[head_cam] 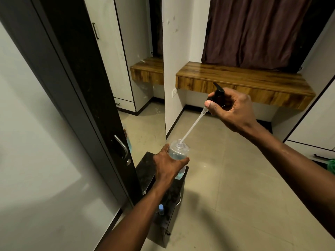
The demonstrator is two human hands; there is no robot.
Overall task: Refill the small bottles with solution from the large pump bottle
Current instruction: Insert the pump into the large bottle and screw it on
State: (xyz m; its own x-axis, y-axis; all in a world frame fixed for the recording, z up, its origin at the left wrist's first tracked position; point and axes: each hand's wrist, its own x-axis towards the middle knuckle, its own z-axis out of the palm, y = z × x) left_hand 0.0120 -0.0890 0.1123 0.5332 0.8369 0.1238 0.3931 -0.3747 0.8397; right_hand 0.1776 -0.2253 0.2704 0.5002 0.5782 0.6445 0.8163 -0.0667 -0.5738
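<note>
My left hand [169,164] grips the large clear bottle [178,151], which holds blue solution and stands on a small dark stone-topped stand [146,162]. Its neck is uncapped. My right hand [231,109] holds the black pump head [218,94] up and to the right of the bottle. The pump's clear dip tube [193,125] slants down, and its tip sits in the bottle's neck. A small bottle with a pale blue cap [161,209] stands nearer to me on the same stand, partly hidden by my left forearm.
A dark door with a metal handle [121,146] stands close on the left, a tall mirror [143,87] beyond it. A wooden shelf [244,82] runs along the far wall under a dark curtain. Tiled floor [226,187] spreads to the right. Wardrobe doors stand at the far right.
</note>
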